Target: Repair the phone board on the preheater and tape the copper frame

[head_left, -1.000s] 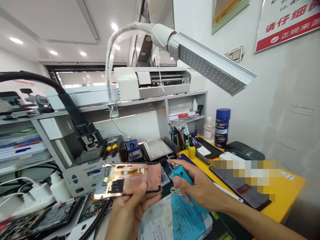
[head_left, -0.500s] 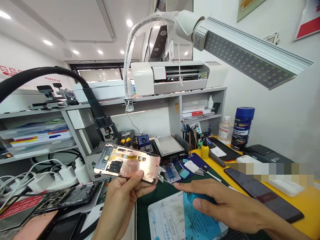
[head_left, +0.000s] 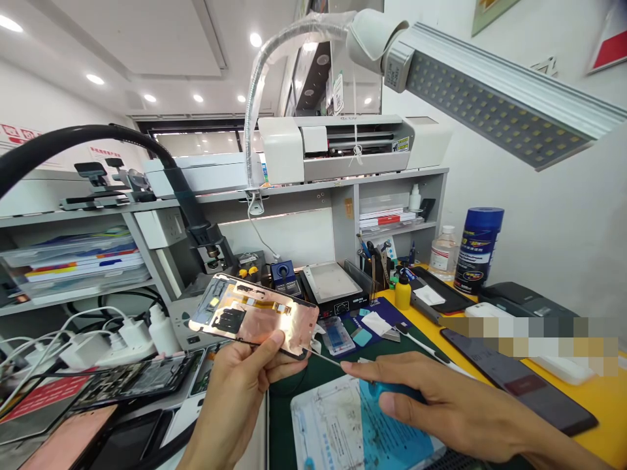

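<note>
A copper-coloured phone screen assembly [head_left: 264, 316] is tilted up in my left hand [head_left: 249, 385], with the thumb on its lower edge and the fingers behind. My right hand [head_left: 431, 398] is wrapped round a tool with a blue handle [head_left: 396, 390], its index finger stretched along the thin metal shaft. The shaft's tip reaches the lower right corner of the assembly; whether it touches is too small to tell. Below the hands lies a white and blue printed pad [head_left: 328, 424] on the green mat [head_left: 281, 424].
Opened phones [head_left: 142, 385] and chargers [head_left: 130, 333] crowd the left. A heating plate [head_left: 333, 284] stands behind the assembly. On the right are a yellow bottle [head_left: 402, 294], a blue can [head_left: 477, 251] and a dark phone [head_left: 519, 378]. An LED lamp [head_left: 499, 98] hangs above.
The view has shifted slightly. The assembly in my left hand is tilted a little more, and the tool's thin shaft now shows clearly between my right index finger and the assembly's corner.
</note>
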A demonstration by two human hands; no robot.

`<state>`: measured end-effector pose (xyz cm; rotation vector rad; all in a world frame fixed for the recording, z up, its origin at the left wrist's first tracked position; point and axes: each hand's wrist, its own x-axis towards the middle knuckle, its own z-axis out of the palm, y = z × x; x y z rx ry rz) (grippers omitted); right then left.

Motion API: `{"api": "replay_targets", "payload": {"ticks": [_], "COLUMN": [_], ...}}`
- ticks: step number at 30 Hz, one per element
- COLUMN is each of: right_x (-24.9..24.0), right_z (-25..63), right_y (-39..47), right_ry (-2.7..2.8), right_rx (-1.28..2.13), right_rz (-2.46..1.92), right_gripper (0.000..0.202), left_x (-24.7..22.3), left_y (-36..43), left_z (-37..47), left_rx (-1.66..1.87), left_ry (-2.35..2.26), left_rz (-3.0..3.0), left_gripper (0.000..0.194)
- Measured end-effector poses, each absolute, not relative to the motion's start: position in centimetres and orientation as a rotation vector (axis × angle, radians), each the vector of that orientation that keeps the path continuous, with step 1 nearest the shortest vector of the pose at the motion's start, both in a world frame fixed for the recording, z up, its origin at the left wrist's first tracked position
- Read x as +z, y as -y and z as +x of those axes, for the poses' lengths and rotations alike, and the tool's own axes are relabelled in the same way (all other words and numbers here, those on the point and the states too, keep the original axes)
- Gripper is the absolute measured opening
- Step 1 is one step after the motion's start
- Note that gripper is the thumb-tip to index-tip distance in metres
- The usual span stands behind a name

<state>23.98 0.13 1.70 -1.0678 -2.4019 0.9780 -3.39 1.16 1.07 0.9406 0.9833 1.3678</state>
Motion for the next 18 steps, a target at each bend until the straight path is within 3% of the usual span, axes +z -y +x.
{"api": "replay_targets", "payload": {"ticks": [18], "right_x": [1.5], "right_z": [24.3], "right_y": [0.0], "right_ry": [2.365], "right_rx": [1.055], "right_rz": [-1.042], "right_gripper": [0.051], "left_x": [1.4], "left_y": [-0.8], "left_z": [-3.6], "left_rx": [1.339], "left_ry": [-0.932], "left_rz": [1.094], "left_gripper": [0.029]}}
